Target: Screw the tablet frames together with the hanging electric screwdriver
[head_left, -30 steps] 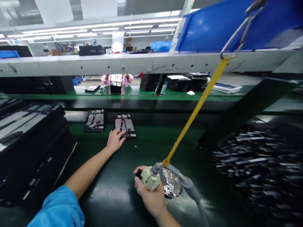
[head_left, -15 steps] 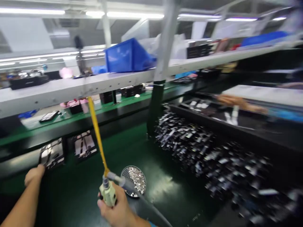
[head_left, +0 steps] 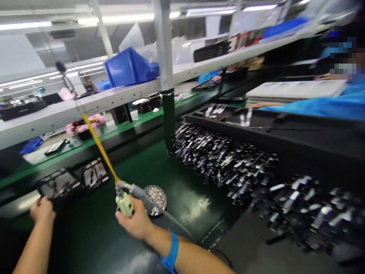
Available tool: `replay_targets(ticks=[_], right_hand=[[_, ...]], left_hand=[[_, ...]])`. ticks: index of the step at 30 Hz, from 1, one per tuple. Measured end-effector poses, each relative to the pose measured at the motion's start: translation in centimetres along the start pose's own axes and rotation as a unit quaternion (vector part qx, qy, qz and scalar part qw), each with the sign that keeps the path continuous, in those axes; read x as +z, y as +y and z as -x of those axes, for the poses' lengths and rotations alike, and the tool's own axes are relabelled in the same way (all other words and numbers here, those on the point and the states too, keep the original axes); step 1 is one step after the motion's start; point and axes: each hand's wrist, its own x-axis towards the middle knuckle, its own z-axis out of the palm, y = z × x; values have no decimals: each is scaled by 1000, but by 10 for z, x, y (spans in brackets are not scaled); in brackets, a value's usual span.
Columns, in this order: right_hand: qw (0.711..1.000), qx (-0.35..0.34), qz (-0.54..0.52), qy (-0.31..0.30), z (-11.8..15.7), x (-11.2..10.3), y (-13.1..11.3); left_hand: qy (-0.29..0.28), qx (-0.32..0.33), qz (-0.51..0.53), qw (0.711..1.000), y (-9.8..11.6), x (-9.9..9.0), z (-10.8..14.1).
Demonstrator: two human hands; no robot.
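Observation:
My right hand (head_left: 135, 219), with a blue band at the wrist, is wrapped round a pale green handheld tool (head_left: 124, 203). A yellow coiled hose (head_left: 101, 148) runs up from the tool, and a grey cylindrical tool (head_left: 142, 195) lies across just above the same hand. At the left, my left hand (head_left: 42, 209) has its fingers bent at the lower edge of a black framed panel (head_left: 59, 183). A second framed panel (head_left: 94, 173) is right beside it. Behind the grey tool sits a round mesh dish (head_left: 155, 199) of small shiny pieces.
A large heap of dark and silvery strips (head_left: 216, 156) covers the right side of the green table (head_left: 188, 224). Beyond it stands a black tray (head_left: 308, 133), with a person's blue sleeve (head_left: 319, 104) behind. A post (head_left: 169, 125) and shelf (head_left: 114, 99) cross the view.
The view has shifted, moving shelf and heap leftward. The panel at my left hand now lies at a different angle, closer to the second panel. My right hand still holds the tool.

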Motion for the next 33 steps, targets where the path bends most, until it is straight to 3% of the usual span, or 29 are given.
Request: replay_targets(ticks=[2, 5, 13, 16, 19, 21, 24, 26, 28, 30, 31, 33], right_hand=[[1000, -3, 5, 13, -4, -4, 2], [999, -5, 17, 40, -10, -9, 6], [997, 1, 27, 77, -14, -15, 20], [996, 9, 24, 87, -14, -15, 24], [995, 15, 22, 101, -14, -15, 27], [994, 16, 19, 102, -13, -14, 27], [996, 3, 16, 92, -12, -13, 26], [996, -2, 20, 86, -11, -12, 25], [996, 0, 26, 84, -11, -12, 25], [996, 4, 31, 85, -11, -12, 25], [996, 4, 32, 86, -12, -12, 25], [996, -1, 31, 87, -12, -11, 26]], left_hand=[[43, -21, 19, 999, -7, -6, 9], [32, -46, 61, 997, -22, -20, 39], [-141, -170, 98, 970, -70, -61, 196], [-185, -192, 64, 962, -87, -72, 232], [-256, -133, -58, 956, -97, -89, 238], [-299, -9, -193, 934, -95, -101, 231], [-349, 230, -327, 848, -78, -109, 218], [-430, 340, -363, 754, -59, -103, 215], [-521, 392, -407, 640, -41, -89, 215], [-568, 408, -464, 543, -26, -74, 217], [-578, 412, -487, 509, -20, -68, 218], [-585, 421, -509, 470, -11, -60, 220]])
